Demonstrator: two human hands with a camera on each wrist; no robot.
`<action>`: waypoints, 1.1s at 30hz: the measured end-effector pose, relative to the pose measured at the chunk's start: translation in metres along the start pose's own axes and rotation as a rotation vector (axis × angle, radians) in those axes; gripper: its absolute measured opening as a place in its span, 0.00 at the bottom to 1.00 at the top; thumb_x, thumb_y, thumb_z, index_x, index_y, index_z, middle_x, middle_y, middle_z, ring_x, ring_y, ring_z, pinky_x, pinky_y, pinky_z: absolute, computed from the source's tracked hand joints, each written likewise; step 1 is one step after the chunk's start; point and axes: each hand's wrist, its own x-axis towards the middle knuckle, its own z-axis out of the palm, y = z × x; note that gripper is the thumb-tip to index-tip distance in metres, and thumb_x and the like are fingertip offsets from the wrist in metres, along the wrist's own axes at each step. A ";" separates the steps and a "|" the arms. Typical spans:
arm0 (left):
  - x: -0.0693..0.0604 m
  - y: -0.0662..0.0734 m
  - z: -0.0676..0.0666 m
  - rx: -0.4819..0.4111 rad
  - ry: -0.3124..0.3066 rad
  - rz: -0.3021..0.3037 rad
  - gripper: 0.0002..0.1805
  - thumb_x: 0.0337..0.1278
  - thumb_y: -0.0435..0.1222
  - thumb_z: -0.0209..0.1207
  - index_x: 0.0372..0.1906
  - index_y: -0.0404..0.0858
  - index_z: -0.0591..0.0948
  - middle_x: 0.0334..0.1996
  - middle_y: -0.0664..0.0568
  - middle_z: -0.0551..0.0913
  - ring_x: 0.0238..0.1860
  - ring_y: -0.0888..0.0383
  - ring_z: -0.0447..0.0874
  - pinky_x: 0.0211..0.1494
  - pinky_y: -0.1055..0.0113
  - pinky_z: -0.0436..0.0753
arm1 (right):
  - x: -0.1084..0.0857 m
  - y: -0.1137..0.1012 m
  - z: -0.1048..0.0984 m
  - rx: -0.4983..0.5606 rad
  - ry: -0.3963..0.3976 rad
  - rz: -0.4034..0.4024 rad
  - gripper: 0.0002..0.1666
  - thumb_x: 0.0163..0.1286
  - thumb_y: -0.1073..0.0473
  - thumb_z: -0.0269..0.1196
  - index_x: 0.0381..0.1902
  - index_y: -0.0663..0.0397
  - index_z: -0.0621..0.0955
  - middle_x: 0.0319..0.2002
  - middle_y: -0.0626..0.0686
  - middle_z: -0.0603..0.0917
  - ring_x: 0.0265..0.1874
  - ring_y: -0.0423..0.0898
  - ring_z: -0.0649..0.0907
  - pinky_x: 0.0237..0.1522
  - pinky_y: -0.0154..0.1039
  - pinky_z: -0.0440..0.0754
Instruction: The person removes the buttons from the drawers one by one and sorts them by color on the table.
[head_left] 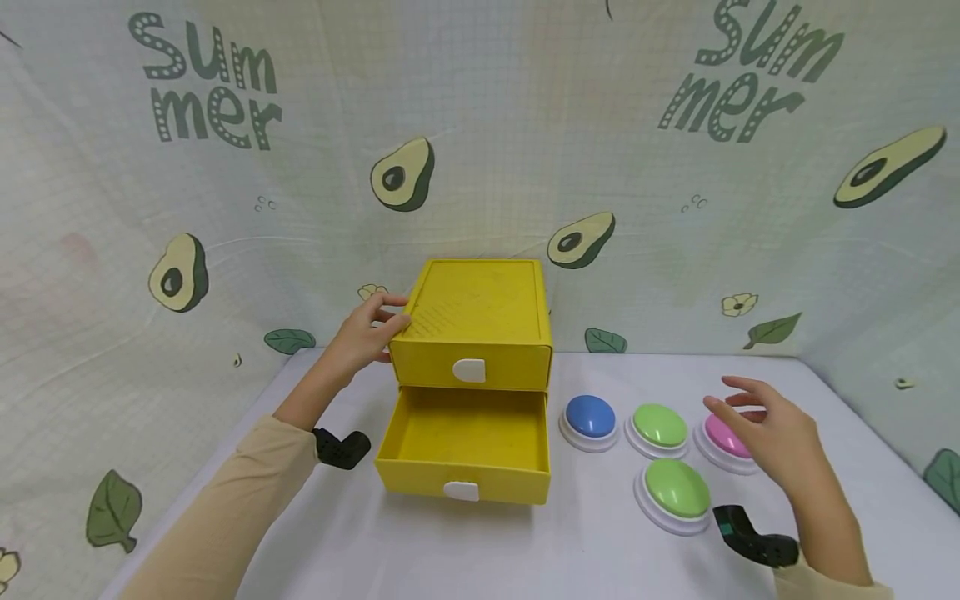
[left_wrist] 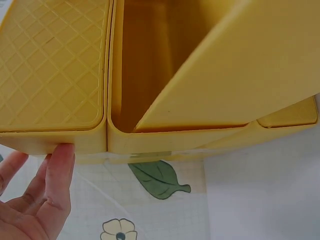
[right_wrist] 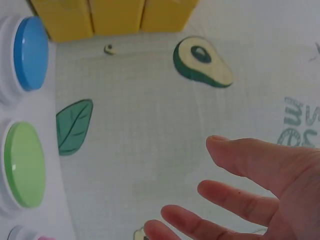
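Note:
A yellow drawer box (head_left: pixel 480 304) stands mid-table, its lower drawer (head_left: pixel 495 482) pulled out with nothing visible inside. The upper drawer (head_left: pixel 427 367) sits flush in the box. My left hand (head_left: pixel 366 333) rests its fingertips against the box's upper left edge. In the left wrist view, the extended fingers of that left hand (left_wrist: pixel 42 205) touch the box's side wall. Over the table's right part, my right hand (head_left: pixel 780 429) hovers with loosely bent fingers, partly covering a pink push button (head_left: pixel 726 437). Nothing lies between the fingers of the right hand (right_wrist: pixel 260 190) in the right wrist view.
Right of the box are a blue button (head_left: pixel 590 415), a green button (head_left: pixel 660 423) and a nearer green button (head_left: pixel 677 487), all on white bases. Behind the white table (head_left: pixel 592 550) hangs a cloth (head_left: pixel 480 108) printed with avocados and leaves.

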 end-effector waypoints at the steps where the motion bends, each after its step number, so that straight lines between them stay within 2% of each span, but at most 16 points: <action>1: 0.000 0.000 0.000 0.001 0.002 0.001 0.24 0.66 0.46 0.49 0.64 0.46 0.63 0.57 0.40 0.70 0.51 0.42 0.77 0.43 0.56 0.84 | -0.002 -0.006 0.000 0.006 0.001 -0.024 0.43 0.66 0.37 0.52 0.67 0.61 0.61 0.55 0.71 0.72 0.51 0.68 0.73 0.35 0.55 0.80; 11: 0.000 -0.001 0.001 0.002 0.019 -0.006 0.24 0.65 0.46 0.49 0.63 0.45 0.64 0.57 0.41 0.70 0.50 0.44 0.77 0.42 0.57 0.84 | -0.035 -0.074 0.010 0.055 -0.012 -0.223 0.31 0.64 0.44 0.59 0.62 0.50 0.71 0.47 0.61 0.81 0.43 0.58 0.82 0.36 0.48 0.83; 19: -0.001 0.000 0.001 0.006 0.009 -0.010 0.24 0.65 0.46 0.49 0.64 0.45 0.63 0.58 0.41 0.70 0.51 0.43 0.76 0.44 0.56 0.84 | -0.063 -0.115 0.027 0.163 -0.045 -0.360 0.25 0.60 0.50 0.65 0.56 0.42 0.77 0.40 0.47 0.84 0.37 0.41 0.82 0.34 0.29 0.82; 23: 0.000 0.000 0.000 0.005 0.010 -0.007 0.24 0.65 0.46 0.49 0.63 0.46 0.64 0.57 0.41 0.70 0.51 0.44 0.77 0.43 0.56 0.84 | -0.075 -0.130 0.035 0.202 -0.129 -0.372 0.24 0.59 0.47 0.65 0.54 0.39 0.77 0.37 0.41 0.82 0.34 0.35 0.81 0.35 0.25 0.80; 25: 0.000 0.000 0.000 0.002 0.008 -0.005 0.24 0.65 0.46 0.49 0.63 0.46 0.64 0.57 0.41 0.70 0.51 0.44 0.77 0.43 0.56 0.84 | -0.080 -0.136 0.040 0.218 -0.201 -0.380 0.25 0.59 0.44 0.64 0.55 0.39 0.77 0.35 0.40 0.81 0.33 0.32 0.80 0.34 0.25 0.80; 30: -0.001 0.001 0.000 0.001 0.005 0.002 0.25 0.65 0.46 0.49 0.64 0.45 0.63 0.58 0.41 0.70 0.51 0.44 0.76 0.44 0.56 0.84 | -0.089 -0.146 0.060 0.308 -0.323 -0.531 0.24 0.61 0.45 0.62 0.54 0.45 0.77 0.35 0.41 0.83 0.31 0.30 0.79 0.34 0.27 0.81; 33: -0.001 0.001 0.000 0.000 0.008 -0.001 0.24 0.65 0.46 0.49 0.64 0.45 0.63 0.57 0.41 0.70 0.51 0.44 0.76 0.44 0.56 0.84 | -0.094 -0.151 0.075 0.347 -0.367 -0.578 0.22 0.62 0.46 0.61 0.53 0.44 0.78 0.37 0.41 0.84 0.32 0.30 0.80 0.35 0.28 0.82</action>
